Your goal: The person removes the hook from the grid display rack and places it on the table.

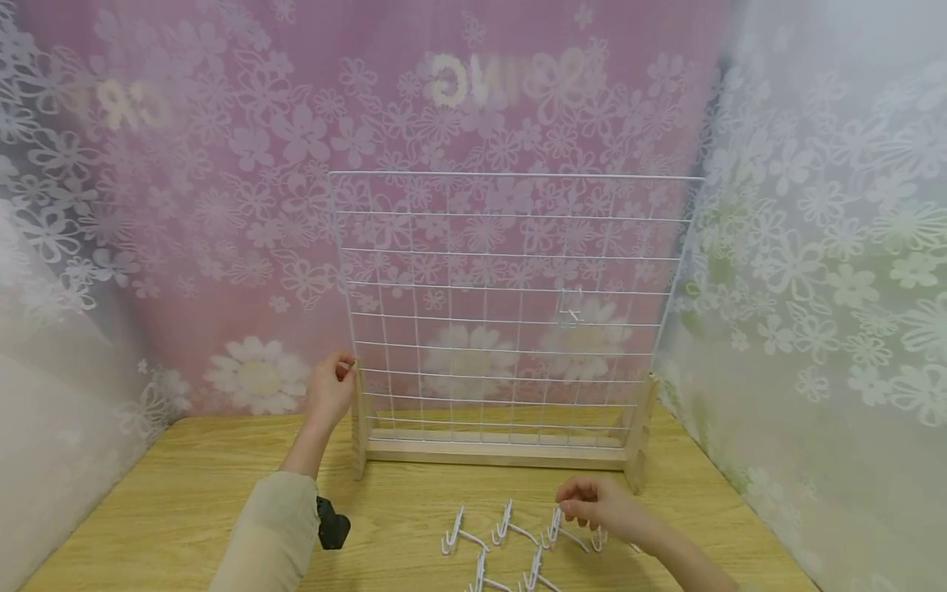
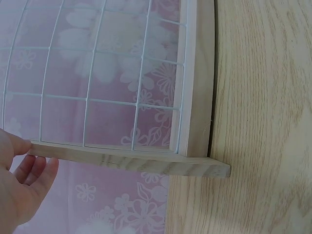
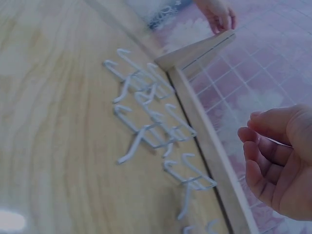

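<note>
A white wire grid panel [image 1: 503, 318] stands upright in a wooden stand [image 1: 496, 454]. My left hand [image 1: 330, 389] pinches the top of the stand's left upright [image 2: 112, 158], thumb on one side and fingers on the other. One wire hook [image 1: 570, 312] hangs on the grid, right of the middle. Over the table in front of the stand, my right hand [image 1: 602, 503] has its fingers loosely bent. The right wrist view shows nothing between its fingers [image 3: 268, 124]. Several white wire hooks [image 3: 139, 126] lie below and beside it on the wood-grain table [image 1: 399, 526].
The stand's right upright [image 1: 640, 427] rises behind my right hand. A pink curtain [image 1: 244, 205] with white flowers hangs behind the grid, and pale flowered sheets [image 1: 829, 247] close off the sides. A small black device [image 1: 333, 524] shows at my left sleeve.
</note>
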Motion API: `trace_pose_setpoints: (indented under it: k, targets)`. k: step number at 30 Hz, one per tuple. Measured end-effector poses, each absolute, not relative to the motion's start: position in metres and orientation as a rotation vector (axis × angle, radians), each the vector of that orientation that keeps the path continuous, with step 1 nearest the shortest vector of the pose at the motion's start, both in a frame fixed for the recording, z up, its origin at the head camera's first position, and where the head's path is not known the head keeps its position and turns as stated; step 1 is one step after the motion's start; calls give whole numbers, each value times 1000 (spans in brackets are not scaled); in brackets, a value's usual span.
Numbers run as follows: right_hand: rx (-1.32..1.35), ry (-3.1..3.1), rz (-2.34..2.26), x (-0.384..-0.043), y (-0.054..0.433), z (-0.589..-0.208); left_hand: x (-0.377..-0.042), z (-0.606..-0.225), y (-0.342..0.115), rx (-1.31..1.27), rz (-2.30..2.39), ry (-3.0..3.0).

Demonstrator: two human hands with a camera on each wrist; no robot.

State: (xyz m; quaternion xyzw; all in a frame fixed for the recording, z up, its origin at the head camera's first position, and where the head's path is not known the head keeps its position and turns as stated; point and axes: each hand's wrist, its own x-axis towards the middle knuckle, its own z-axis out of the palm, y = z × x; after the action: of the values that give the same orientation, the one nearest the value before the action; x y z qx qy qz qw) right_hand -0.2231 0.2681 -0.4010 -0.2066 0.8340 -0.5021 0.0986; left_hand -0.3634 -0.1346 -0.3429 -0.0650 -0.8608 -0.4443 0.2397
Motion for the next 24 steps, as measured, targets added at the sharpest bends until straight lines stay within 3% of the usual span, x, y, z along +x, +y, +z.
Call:
trace_pose_setpoints:
  k: [24]
  targets:
    - [-412, 2774, -1604, -256, 284, -329, -361, -341, -133, -171, -1216, -2357]
